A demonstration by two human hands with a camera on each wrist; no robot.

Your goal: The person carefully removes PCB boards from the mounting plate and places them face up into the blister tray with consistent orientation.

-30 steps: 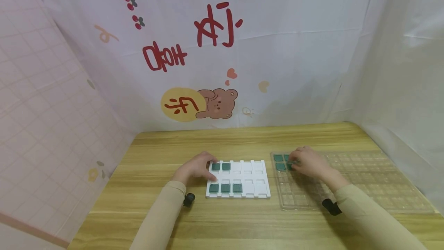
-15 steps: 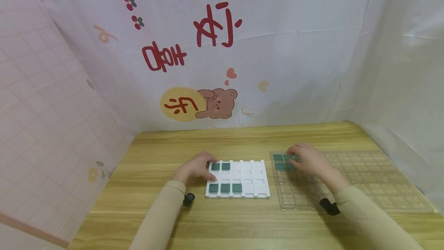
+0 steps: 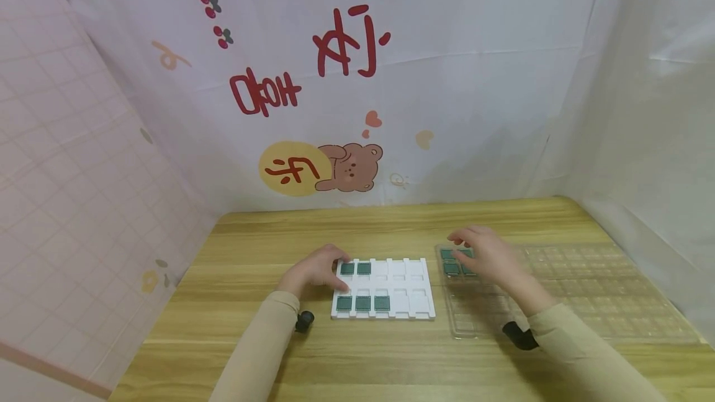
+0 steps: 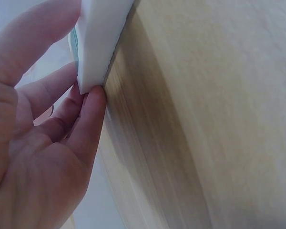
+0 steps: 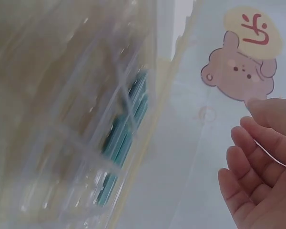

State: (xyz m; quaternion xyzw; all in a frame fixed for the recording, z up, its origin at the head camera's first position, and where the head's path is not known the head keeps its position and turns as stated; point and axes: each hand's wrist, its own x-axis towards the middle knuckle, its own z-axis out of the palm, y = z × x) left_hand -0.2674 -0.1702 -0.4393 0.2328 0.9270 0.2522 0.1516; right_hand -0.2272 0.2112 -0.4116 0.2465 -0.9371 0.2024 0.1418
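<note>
A white tray (image 3: 402,281) lies mid-table, with green square chips (image 3: 363,303) in its left pockets: two in the back row, three in the front. My left hand (image 3: 318,268) grips the tray's left end. In the left wrist view, the fingers (image 4: 93,109) press against a corner of it. To the right is a clear plastic tray (image 3: 463,318) with several green chips (image 3: 451,268) in its back-left pockets. Over that corner hovers my right hand (image 3: 491,259), fingers loosely bent. The right wrist view shows nothing between its fingers (image 5: 250,157).
The clear tray reaches far along the right side of the wooden table (image 3: 335,358). Behind the table hangs a white printed cloth (image 3: 475,110), with more cloth on both sides. Each wrist wears a black camera mount (image 3: 304,321).
My right hand has lifted off the chips in the clear tray and shifted a little left and back, its fingers opening out. The left hand keeps its place on the white tray.
</note>
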